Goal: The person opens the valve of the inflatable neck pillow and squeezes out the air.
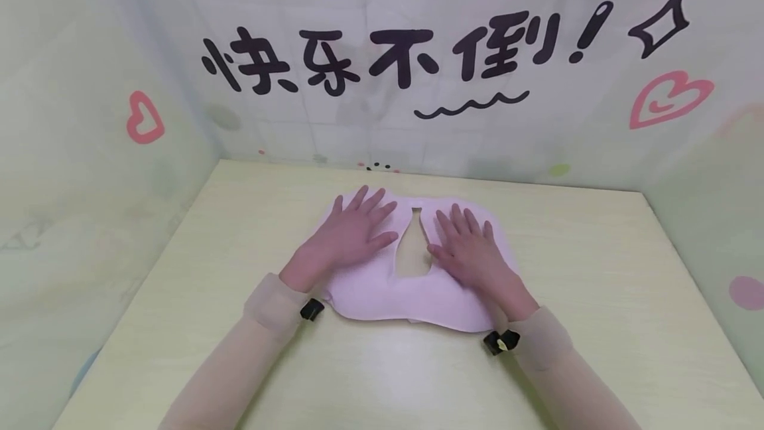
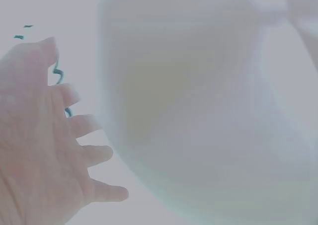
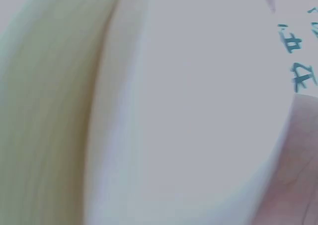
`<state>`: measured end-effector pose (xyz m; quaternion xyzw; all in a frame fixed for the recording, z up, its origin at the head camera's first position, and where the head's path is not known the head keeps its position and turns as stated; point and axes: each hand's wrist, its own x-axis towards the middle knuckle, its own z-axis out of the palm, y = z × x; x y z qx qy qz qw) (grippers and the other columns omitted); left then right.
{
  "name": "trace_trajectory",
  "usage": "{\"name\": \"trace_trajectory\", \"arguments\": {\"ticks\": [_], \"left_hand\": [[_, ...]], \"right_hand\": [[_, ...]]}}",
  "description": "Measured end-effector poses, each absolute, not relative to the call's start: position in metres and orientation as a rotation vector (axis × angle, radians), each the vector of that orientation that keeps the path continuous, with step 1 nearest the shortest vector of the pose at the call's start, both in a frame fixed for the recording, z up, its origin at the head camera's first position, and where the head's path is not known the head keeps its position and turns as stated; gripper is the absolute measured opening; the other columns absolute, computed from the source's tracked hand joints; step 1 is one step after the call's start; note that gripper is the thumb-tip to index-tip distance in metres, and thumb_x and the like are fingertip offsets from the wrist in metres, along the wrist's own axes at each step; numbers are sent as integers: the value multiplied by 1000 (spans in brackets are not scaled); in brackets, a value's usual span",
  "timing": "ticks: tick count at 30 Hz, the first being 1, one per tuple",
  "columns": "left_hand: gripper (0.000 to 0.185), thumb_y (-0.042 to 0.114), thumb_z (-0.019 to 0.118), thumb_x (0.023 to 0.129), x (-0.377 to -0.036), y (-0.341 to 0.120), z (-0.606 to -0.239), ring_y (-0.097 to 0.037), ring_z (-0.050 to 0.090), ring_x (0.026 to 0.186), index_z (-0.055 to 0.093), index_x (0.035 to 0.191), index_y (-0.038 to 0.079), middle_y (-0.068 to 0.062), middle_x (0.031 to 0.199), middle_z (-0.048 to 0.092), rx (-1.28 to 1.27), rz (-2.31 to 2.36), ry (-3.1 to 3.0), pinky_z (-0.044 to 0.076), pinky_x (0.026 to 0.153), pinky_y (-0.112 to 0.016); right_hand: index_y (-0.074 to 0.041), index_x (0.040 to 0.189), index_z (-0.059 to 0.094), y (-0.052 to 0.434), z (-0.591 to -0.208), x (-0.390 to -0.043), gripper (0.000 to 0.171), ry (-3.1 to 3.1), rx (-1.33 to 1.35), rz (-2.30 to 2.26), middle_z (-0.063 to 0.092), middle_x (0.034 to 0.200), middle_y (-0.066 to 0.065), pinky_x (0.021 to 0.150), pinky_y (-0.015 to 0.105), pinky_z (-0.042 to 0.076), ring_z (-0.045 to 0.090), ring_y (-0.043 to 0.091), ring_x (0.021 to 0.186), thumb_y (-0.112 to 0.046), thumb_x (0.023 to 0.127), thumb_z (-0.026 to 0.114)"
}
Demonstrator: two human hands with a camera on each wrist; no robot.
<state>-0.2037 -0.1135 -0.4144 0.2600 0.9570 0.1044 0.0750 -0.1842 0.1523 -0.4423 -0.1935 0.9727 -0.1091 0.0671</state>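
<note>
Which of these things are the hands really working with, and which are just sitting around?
In use: pink cloth; left hand and right hand, both pressed flat on it.
Just there: table; backdrop with black lettering; wrist straps.

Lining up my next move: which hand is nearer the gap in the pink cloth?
Right. The right hand lies flat on the cloth with its thumb at the gap edge; the left hand lies flat slightly farther off.
</note>
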Motion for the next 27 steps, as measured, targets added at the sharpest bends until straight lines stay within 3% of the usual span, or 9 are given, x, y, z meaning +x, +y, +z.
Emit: {"name": "trace_trajectory", "arguments": {"ticks": [11,18,27], "left_hand": [[71,62,38,105,-181,-113,-442,-39,3,156,32,163,21,-8,170,16,830,342,2875,13,112,-77],[70,62,35,106,-178,-113,-448,-36,-3,156,33,163,21,-6,171,13,803,273,2867,5,113,-76],[70,62,34,106,-177,-112,-447,-37,-7,156,31,163,23,-5,172,8,795,199,2853,1,113,-76]], "right_hand": [[0,162,22,157,-450,-163,78,2989,-559,-384,15,166,29,114,75,10,12,50,152,-47,106,50],[-2,160,32,158,-457,-164,73,3001,-568,-351,18,165,29,114,75,8,13,50,152,-47,106,51],[-3,160,32,157,-458,-165,74,3002,-574,-324,19,165,28,114,75,10,15,49,152,-48,105,52]]}}
